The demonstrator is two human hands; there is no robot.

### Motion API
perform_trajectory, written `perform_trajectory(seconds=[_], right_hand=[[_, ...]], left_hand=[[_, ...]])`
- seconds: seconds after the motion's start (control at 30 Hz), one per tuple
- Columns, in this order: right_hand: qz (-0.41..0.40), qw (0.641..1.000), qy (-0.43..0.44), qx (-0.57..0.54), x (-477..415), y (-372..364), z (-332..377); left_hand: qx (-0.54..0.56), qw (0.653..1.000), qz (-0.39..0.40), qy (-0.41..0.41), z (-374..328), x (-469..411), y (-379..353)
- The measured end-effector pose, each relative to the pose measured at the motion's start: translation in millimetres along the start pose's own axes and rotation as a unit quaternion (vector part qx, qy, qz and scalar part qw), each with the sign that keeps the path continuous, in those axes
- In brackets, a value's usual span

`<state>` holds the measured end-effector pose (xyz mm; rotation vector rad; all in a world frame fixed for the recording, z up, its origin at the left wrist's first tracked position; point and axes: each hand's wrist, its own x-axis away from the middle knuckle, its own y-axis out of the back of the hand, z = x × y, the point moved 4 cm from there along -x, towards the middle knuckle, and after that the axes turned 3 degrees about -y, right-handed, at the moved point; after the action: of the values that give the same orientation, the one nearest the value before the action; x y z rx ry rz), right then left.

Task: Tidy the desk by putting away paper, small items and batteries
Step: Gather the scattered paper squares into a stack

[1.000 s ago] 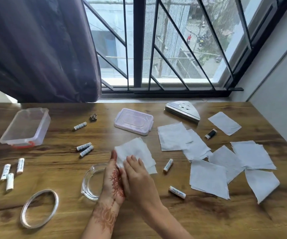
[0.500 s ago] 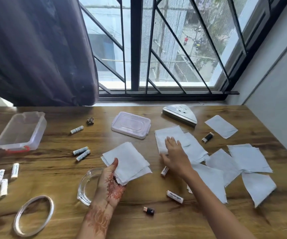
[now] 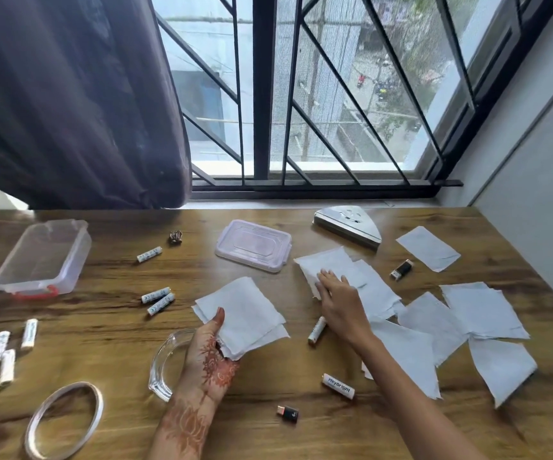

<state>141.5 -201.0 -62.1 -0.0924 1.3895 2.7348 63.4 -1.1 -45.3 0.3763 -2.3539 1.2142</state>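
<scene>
My left hand [image 3: 210,355] holds a small stack of white paper sheets [image 3: 245,313] by its near corner, thumb on top, just above the wooden desk [image 3: 109,313]. My right hand [image 3: 338,298] lies flat with straight fingers on another white sheet [image 3: 328,263] right of centre. Several more white sheets [image 3: 481,310] lie scattered across the right half. White batteries lie loose: one [image 3: 316,330] beside my right wrist, one [image 3: 338,386] near the front, a pair [image 3: 158,298] left of centre, one [image 3: 149,254] farther back, and several [image 3: 6,350] at the far left.
An open clear plastic box [image 3: 41,257] stands at the back left, its lid [image 3: 253,245] lying mid-desk. A glass dish [image 3: 165,363] sits under my left wrist, a glass ring [image 3: 64,419] front left. Two small black adapters [image 3: 287,414] [image 3: 401,269], a metal holder [image 3: 348,225], a small ornament [image 3: 175,236].
My right hand left the stack and reached right and back onto another sheet, which has shifted under it. My left hand keeps the stack, now lifted slightly.
</scene>
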Motion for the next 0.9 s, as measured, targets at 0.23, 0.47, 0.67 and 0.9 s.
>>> perform_trajectory(seconds=[0.23, 0.47, 0.67, 0.9], right_hand=[[-0.038, 0.983, 0.003, -0.178, 35.8, 28.1, 71.4], [0.006, 0.985, 0.001, -0.173, 67.4, 12.2, 120.2], [0.111, 0.977, -0.027, -0.177, 76.3, -3.5, 140.6], [0.161, 0.949, -0.045, -0.268, 77.2, -3.8, 138.7]], left_hand=[[-0.010, 0.999, 0.030, -0.006, 3.5, -2.3, -4.2], [0.016, 0.998, 0.064, 0.008, 12.5, -5.6, -8.6], [0.037, 0.994, 0.101, 0.021, 22.4, 8.3, -14.2], [0.004, 0.993, 0.115, 0.026, 21.2, 10.6, -10.9]])
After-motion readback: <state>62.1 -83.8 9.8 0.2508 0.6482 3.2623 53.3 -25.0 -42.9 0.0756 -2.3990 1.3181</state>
